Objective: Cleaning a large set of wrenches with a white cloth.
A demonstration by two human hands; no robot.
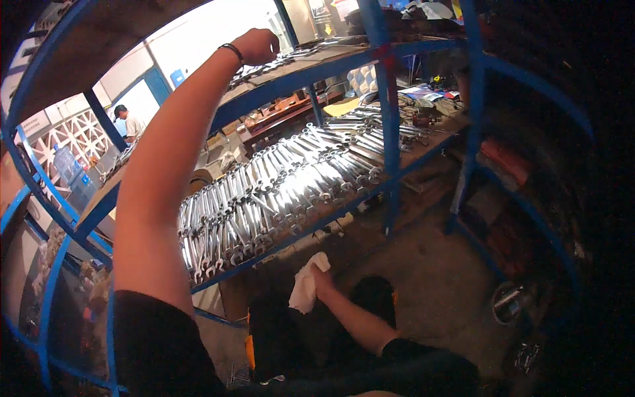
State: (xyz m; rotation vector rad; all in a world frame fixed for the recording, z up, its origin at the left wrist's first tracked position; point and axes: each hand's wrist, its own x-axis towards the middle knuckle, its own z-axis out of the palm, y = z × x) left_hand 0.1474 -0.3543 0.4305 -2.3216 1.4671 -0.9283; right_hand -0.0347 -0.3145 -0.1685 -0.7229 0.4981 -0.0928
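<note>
My left arm stretches up to the upper shelf (291, 71), where my left hand (256, 46) is curled closed over a spread of wrenches (291, 59). Whatever its fingers grip is hidden behind the hand. Low in front of my body, my right hand (322, 281) is closed on a white cloth (305, 286), which hangs crumpled from the fingers. Between the two hands, the middle shelf carries dense rows of shiny combination wrenches (264, 192), laid side by side and partly overlapping.
Blue metal posts (390, 126) and rails frame the shelves close around my arms. Papers (423, 92) and clutter lie at the right. A person (129, 124) is in the background at the left, beyond a water bottle (66, 162). A round container (508, 302) stands low at the right.
</note>
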